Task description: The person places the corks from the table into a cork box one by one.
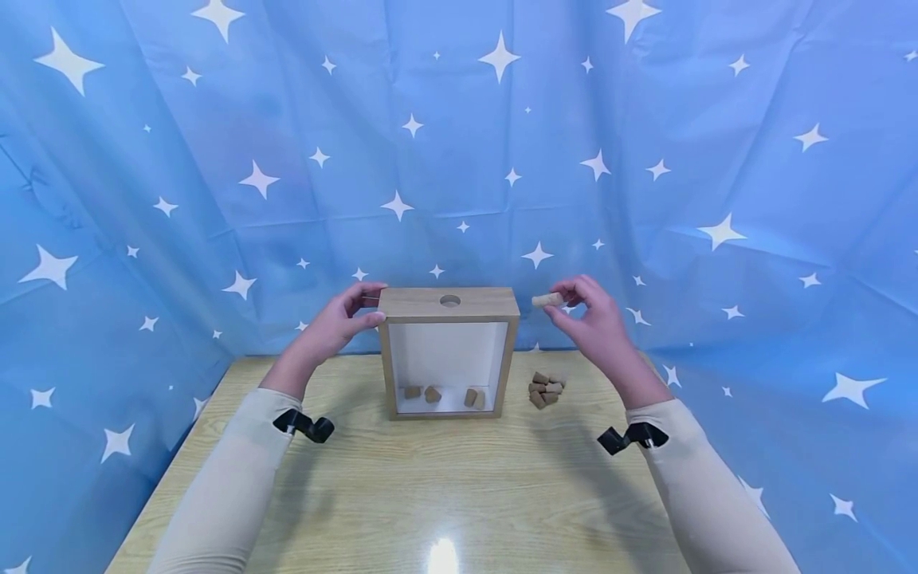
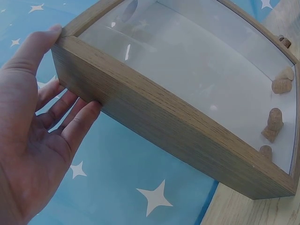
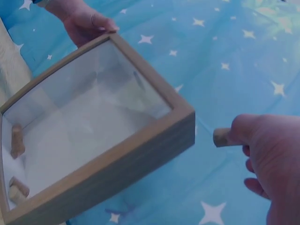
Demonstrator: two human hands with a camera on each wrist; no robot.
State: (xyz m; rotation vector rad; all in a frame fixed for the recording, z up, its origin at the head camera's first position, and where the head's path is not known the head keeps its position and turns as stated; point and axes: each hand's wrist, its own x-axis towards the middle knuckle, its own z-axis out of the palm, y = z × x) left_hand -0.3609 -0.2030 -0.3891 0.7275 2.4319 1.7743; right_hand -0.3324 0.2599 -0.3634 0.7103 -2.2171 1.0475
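Note:
A wooden shadow box (image 1: 448,303) with a clear front and a round hole in its top stands upright on the table. Several corks (image 2: 273,123) lie on the floor inside it. My left hand (image 1: 331,323) holds the box's upper left corner, thumb at the front edge and fingers against the side. To the right of the box, my right hand (image 1: 590,315) pinches a cork (image 1: 548,300) between thumb and fingers. This cork is held in the air near the upper right corner, apart from the box. The right wrist view shows the cork's end (image 3: 220,137) sticking out past the thumb.
A small pile of loose corks (image 1: 547,389) lies on the wooden table (image 1: 402,486), right of the box. A blue curtain with white stars (image 1: 459,143) hangs behind the table. Each sleeve carries a black wrist mount (image 1: 304,425).

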